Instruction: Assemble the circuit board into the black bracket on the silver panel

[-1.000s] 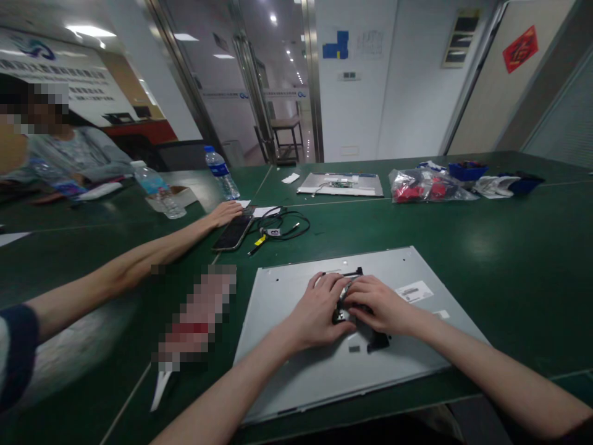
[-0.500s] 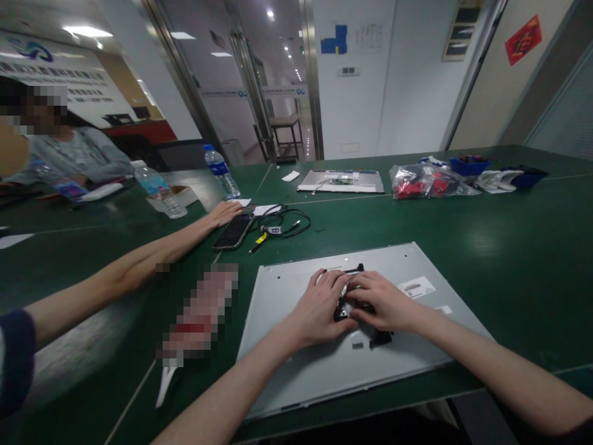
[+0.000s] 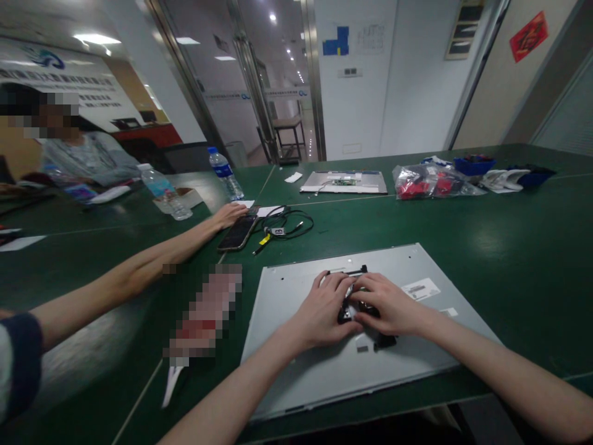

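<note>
A flat silver-grey metal panel (image 3: pixel 296 377), like the back of a display, lies on the table in front of me. Both my hands meet near its middle. My left hand (image 3: pixel 324 312) has its fingers curled over a small black part (image 3: pixel 345 312), its thumb pointing toward the other hand. From the other side my right hand (image 3: pixel 389 303) closes on the same part, fingertips bent inward. Much of the part is covered by fingers, so its kind cannot be told. Black pieces stick out above and below the hands. White labels (image 3: pixel 420 288) are stuck right of my right hand.
On the green table (image 3: pixel 463 228) lie a phone (image 3: pixel 238 233), a coiled black cable (image 3: pixel 296 232) and a blurred-out pinkish item (image 3: pixel 208 309). A co-worker's arm (image 3: pixel 139 275) reaches in from the left. Behind are bottles (image 3: pixel 225 173), another panel (image 3: pixel 343 183) and plastic bags (image 3: pixel 435 181).
The whole view has shifted slightly, with everything a little further right. Both my hands stay at the black part in nearly the same pose.
</note>
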Action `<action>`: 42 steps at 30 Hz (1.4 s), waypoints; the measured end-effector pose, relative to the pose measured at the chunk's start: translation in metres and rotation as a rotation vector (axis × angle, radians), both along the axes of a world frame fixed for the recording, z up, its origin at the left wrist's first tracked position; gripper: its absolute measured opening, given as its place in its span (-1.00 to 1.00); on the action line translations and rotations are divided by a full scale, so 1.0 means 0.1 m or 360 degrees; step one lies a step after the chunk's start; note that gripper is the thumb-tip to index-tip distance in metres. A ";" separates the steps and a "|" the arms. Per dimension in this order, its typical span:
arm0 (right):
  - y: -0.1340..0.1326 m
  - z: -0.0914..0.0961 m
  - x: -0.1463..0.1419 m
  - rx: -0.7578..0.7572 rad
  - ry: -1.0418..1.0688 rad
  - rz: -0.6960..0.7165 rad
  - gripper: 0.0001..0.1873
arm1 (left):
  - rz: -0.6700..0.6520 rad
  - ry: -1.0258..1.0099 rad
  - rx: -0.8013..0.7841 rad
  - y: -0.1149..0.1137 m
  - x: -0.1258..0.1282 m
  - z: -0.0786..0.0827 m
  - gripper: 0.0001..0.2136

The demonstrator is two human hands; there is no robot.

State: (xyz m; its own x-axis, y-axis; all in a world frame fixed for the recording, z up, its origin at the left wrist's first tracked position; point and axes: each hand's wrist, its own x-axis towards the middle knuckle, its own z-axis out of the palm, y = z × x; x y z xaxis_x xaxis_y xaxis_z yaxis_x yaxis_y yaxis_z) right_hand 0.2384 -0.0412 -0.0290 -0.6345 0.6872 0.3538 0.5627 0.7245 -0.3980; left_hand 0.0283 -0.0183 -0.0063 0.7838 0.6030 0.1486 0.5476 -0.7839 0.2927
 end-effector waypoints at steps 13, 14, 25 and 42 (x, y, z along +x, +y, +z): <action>-0.01 -0.03 -0.02 -0.0032 0.0015 0.0030 -0.75 | 0.0001 -0.0013 0.0008 -0.04 -0.03 0.00 -0.36; -0.01 -0.03 -0.02 -0.0034 0.0010 0.0033 -0.75 | 0.0001 -0.0012 0.0005 -0.04 -0.03 0.00 -0.37; -0.01 -0.05 -0.04 -0.0029 -0.0020 0.0012 -0.82 | 0.0006 -0.0011 0.0007 -0.05 -0.06 0.00 -0.36; -0.05 0.01 -0.04 -0.0094 -0.0027 0.0020 -0.69 | 0.0018 -0.0031 -0.0014 -0.05 -0.07 -0.01 -0.37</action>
State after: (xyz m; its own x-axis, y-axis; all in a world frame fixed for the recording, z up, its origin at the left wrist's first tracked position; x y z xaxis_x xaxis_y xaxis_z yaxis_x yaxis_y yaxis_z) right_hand 0.2345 -0.0460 -0.0284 -0.6489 0.6982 0.3024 0.5605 0.7074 -0.4306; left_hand 0.0214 -0.0236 -0.0075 0.7737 0.6134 0.1584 0.5507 -0.7748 0.3105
